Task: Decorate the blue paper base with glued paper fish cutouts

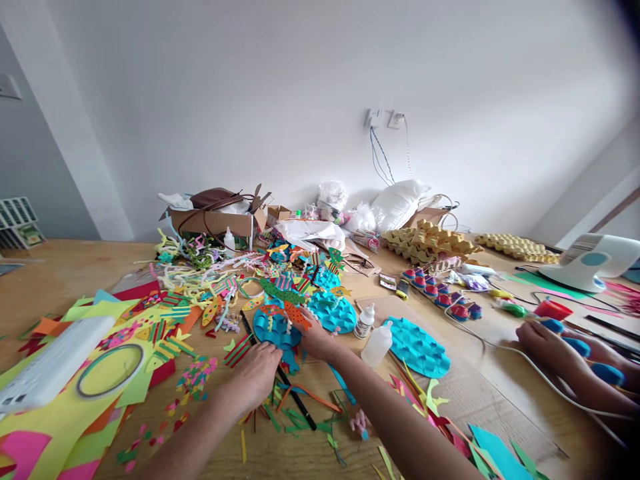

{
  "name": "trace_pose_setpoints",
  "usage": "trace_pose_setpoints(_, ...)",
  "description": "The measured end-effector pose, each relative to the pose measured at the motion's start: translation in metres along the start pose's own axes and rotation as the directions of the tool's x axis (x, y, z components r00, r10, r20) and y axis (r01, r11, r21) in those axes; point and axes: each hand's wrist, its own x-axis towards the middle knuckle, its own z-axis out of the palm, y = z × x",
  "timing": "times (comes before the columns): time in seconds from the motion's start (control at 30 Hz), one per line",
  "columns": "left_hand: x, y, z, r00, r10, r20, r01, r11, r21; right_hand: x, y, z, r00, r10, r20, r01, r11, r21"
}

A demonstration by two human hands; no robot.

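My left hand (261,368) is closed at the near edge of a blue bumpy oval piece (274,327), its fingertips partly hidden. An orange spotted paper cutout (296,315) is pinched in my right hand (317,337), just above the right side of that oval. Orange and pale curled bits sit on the oval's top. Behind my right hand lies a second blue oval (332,311), and a third blue oval (419,347) is farther right. Two white squeeze bottles, one labelled (365,321) and one translucent (377,345), stand between them. A black pen-like stick (300,400) lies below my hands.
Coloured paper sheets (80,427), a white device (55,363) and a tape ring (111,371) lie left. Paper scraps cover the front. Egg cartons (430,240) and boxes line the wall. At right, another person's hands (555,350) hold blue rounded pieces near a white cable (530,367).
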Motion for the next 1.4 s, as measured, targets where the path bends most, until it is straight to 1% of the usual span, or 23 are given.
trace_pose_setpoints(0.2, 0.002, -0.001, 0.002, 1.0, -0.006, -0.002, 0.006, 1.0, 0.017, 0.008, 0.012, 0.018, 0.999, 0.029, -0.025, -0.028, 0.999, 0.014)
trace_pose_setpoints(0.4, 0.006, -0.006, 0.008, 1.0, -0.011, -0.001, 0.011, 0.999, 0.032, 0.009, 0.016, 0.022, 0.999, 0.028, -0.043, -0.027, 1.0, 0.011)
trace_pose_setpoints(0.7, 0.007, -0.008, 0.011, 1.0, 0.008, 0.007, -0.008, 0.998, 0.068, 0.008, 0.011, 0.018, 0.999, 0.035, -0.038, -0.035, 0.999, 0.015)
trace_pose_setpoints(1.03, 0.006, -0.003, 0.005, 1.0, -0.017, 0.019, 0.015, 0.995, 0.102, -0.001, -0.004, -0.001, 0.998, 0.046, -0.031, -0.045, 0.998, 0.048)
trace_pose_setpoints(1.23, 0.004, -0.001, 0.003, 1.0, -0.01, 0.02, 0.008, 0.994, 0.109, -0.004, -0.007, -0.007, 0.998, 0.026, -0.06, -0.021, 0.996, 0.081)
trace_pose_setpoints(1.4, 0.002, -0.002, 0.003, 1.0, -0.007, -0.002, 0.007, 0.999, 0.054, -0.006, -0.005, -0.007, 0.992, 0.001, -0.124, 0.015, 0.992, 0.126)
